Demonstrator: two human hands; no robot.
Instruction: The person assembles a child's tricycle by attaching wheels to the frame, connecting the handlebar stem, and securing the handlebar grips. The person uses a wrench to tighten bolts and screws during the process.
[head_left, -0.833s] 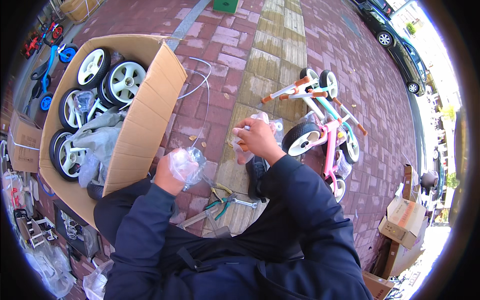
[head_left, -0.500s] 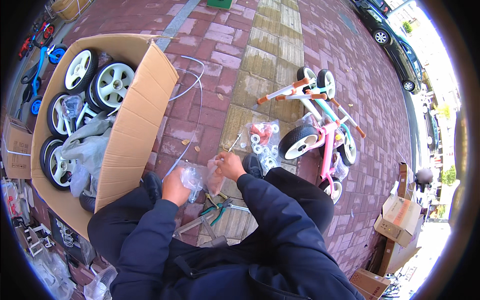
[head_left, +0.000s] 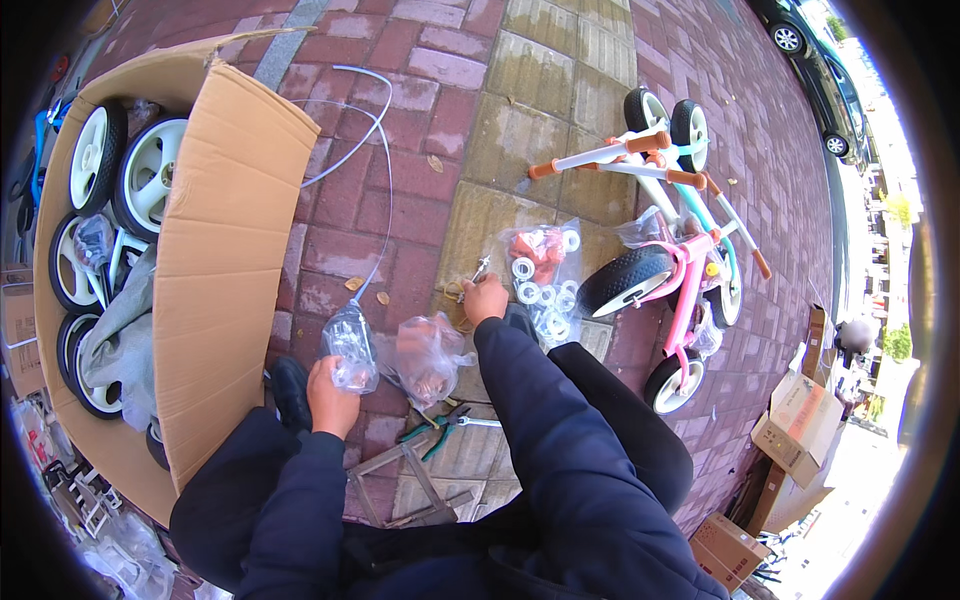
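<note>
My left hand point(head_left: 333, 402) is closed on a clear plastic bag point(head_left: 350, 345) by its lower end, just above the paving. My right hand point(head_left: 487, 298) reaches down to the bricks with its fingers drawn together. Small metal pieces point(head_left: 482, 268) lie right at its fingertips; what the fingers pinch, if anything, is hidden. Between the hands rests another clear bag point(head_left: 428, 355) with pinkish-brown contents. Right of my right hand lies an open bag point(head_left: 545, 270) of white rings and red-orange parts. Pliers with green handles point(head_left: 438, 432) and a wrench point(head_left: 478, 422) are nearer to me.
At left stands a cardboard box point(head_left: 235, 240) filled with white-and-black wheels. Pink point(head_left: 688, 290) and turquoise point(head_left: 728, 235) children's bikes stand at right. A metal frame point(head_left: 410, 480) lies before me, a loose plastic strap point(head_left: 385, 170) farther off. Cartons point(head_left: 800, 420) are stacked at far right.
My right hand has let go of the pinkish-brown bag, now on the paving, and moved forward to the small metal pieces. My left hand, with its bag, has shifted slightly left. The view has moved.
</note>
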